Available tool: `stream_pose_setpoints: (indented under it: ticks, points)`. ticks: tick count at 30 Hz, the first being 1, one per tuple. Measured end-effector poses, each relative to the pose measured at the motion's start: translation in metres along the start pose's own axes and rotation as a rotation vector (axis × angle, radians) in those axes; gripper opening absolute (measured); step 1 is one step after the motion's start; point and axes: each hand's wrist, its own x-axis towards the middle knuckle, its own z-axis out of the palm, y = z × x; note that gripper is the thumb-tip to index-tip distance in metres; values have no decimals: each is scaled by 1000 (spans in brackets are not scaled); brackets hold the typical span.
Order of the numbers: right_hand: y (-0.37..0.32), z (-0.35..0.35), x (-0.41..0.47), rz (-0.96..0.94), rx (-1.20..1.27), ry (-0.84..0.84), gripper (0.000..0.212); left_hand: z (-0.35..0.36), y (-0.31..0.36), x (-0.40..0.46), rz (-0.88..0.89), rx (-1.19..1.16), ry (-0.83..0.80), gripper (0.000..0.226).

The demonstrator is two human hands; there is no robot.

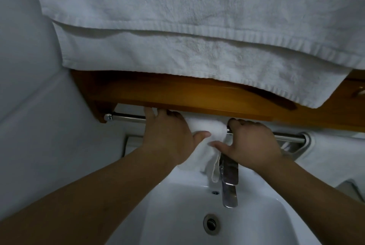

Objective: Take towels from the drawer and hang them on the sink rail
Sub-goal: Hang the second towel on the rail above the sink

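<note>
2 bare forearms, no sleeves, left hand (167,136) and right hand (254,142) without rings or watch.

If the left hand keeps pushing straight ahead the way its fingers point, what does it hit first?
Likely the wooden shelf just above the rail. The left hand already lies on the small towel, fingertips at the shelf's edge; depth is uncertain.

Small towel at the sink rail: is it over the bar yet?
Over it. The small towel wraps the rail, its tail hanging beside the faucet; both hands rest on it.
</note>
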Motion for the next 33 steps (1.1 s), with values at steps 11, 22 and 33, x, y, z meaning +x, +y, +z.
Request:
stream_pose_setpoints:
  ticks: [11,22,33]
  points:
    - [0,19,5,14,-22,198,61,29,-23,35,289,-282,284,88]
    - [-8,24,1,-8,41,387,65,36,-55,54,573,-108,392,82]
    - [-8,24,1,1,59,393,69,23,-36,14,281,-272,345,80]
